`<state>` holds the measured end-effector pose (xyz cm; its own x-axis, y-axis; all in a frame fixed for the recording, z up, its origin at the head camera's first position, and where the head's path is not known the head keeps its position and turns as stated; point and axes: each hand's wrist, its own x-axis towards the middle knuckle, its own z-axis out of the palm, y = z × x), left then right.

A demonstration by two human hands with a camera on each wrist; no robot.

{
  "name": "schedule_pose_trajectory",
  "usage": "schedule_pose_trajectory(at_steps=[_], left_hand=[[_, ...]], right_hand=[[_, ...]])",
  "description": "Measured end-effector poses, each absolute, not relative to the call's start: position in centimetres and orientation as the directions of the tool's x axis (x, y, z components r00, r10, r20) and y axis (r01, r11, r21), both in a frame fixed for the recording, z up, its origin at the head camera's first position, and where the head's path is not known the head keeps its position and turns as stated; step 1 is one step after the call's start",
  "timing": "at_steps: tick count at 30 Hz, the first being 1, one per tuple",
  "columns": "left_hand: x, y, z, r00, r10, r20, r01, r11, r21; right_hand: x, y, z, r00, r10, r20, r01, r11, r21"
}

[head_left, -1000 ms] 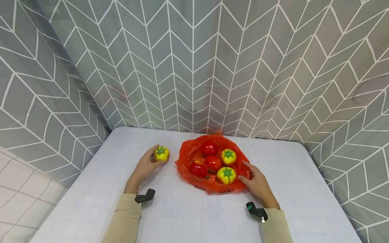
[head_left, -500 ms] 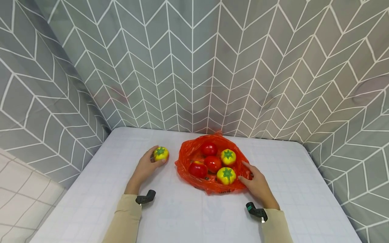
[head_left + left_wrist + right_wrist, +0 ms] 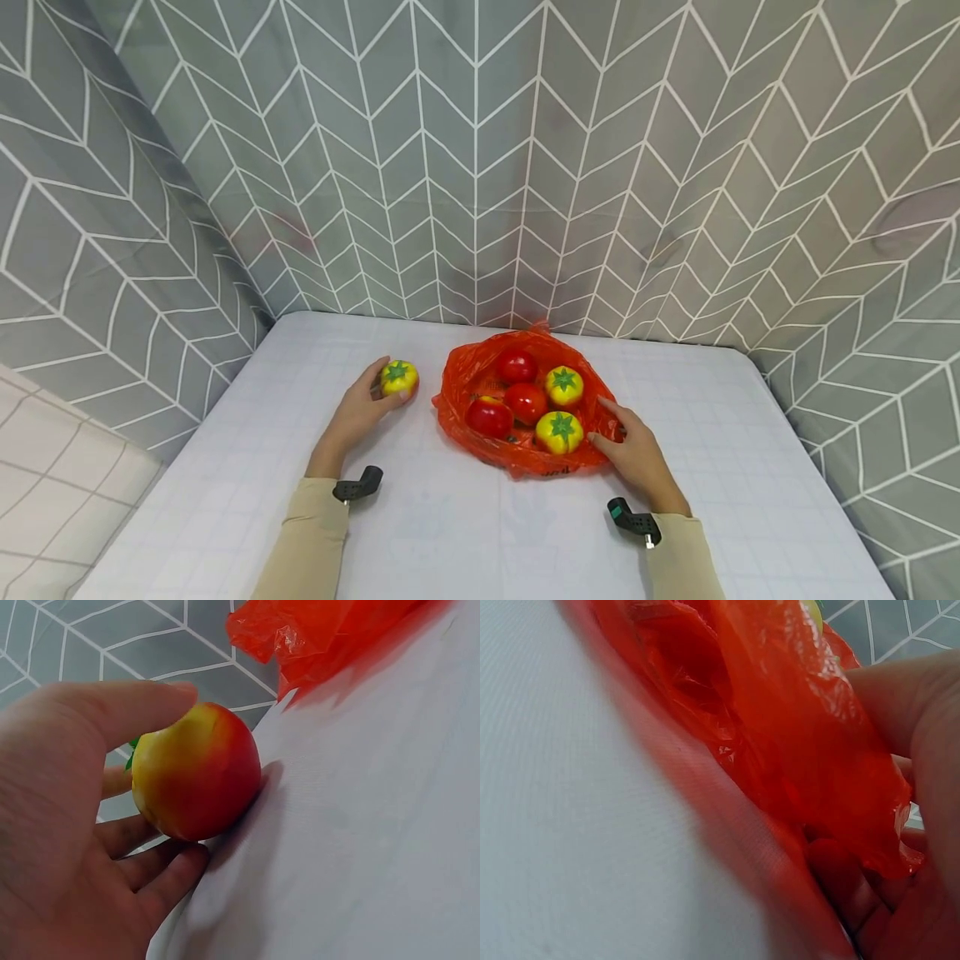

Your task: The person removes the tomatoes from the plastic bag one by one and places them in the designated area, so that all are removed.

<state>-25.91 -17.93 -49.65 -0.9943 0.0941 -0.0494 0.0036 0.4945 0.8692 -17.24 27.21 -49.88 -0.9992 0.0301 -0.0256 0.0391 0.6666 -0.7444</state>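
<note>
My left hand holds a yellow-and-red tomato with a green star-shaped leaf top, left of a red plastic bag. In the left wrist view, the thumb lies over the tomato and the fingers curl beneath it, close to the white cloth. My right hand grips the bag's right edge. The right wrist view shows the bag film between thumb and fingers, partly hiding the fingers. Inside the open bag sit two yellow tomatoes with green tops and several red fruits.
A white cloth-covered table lies under everything. Grey curtains with white chevron lines stand behind it and along both sides. A black wrist-worn camera sits at the left sleeve, another camera at the right sleeve.
</note>
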Motion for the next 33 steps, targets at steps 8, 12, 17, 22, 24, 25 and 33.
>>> schedule_pose_trajectory(at_steps=[8, 12, 17, 22, 24, 25, 33], left_hand=[[-25.7, -18.0, -48.7, -1.0, -0.004, 0.03, 0.025, 0.488, 0.872], [-25.4, -17.8, -48.3, -0.982, -0.068, 0.174, 0.124, 0.462, 0.878], [-25.2, -17.3, -47.8, -0.937, -0.147, 0.316, 0.231, 0.417, 0.879], [-25.1, -16.6, -47.1, -0.902, -0.173, 0.395, 0.311, 0.375, 0.873], [-25.0, -16.3, -46.7, -0.893, -0.161, 0.419, 0.337, 0.375, 0.863], [-24.9, -16.1, -46.6, -0.893, -0.148, 0.425, 0.346, 0.38, 0.858], [-24.6, -14.5, -44.9, -0.919, 0.029, 0.394, 0.362, 0.457, 0.812]], right_hand=[[-17.2, 27.1, -49.9, -0.999, 0.037, -0.025, 0.043, 0.664, -0.747], [-17.0, 27.1, -50.2, -0.999, 0.041, -0.033, 0.052, 0.653, -0.756], [-16.7, 27.1, -50.3, -0.997, 0.055, -0.049, 0.074, 0.648, -0.758], [-16.9, 27.1, -50.3, -0.998, 0.056, -0.018, 0.05, 0.648, -0.76], [-17.1, 27.1, -50.3, -0.999, 0.044, 0.001, 0.027, 0.646, -0.763], [-17.2, 27.0, -50.3, -0.999, 0.042, 0.009, 0.021, 0.646, -0.763], [-17.3, 27.2, -50.2, -0.999, 0.049, 0.002, 0.031, 0.66, -0.75]])
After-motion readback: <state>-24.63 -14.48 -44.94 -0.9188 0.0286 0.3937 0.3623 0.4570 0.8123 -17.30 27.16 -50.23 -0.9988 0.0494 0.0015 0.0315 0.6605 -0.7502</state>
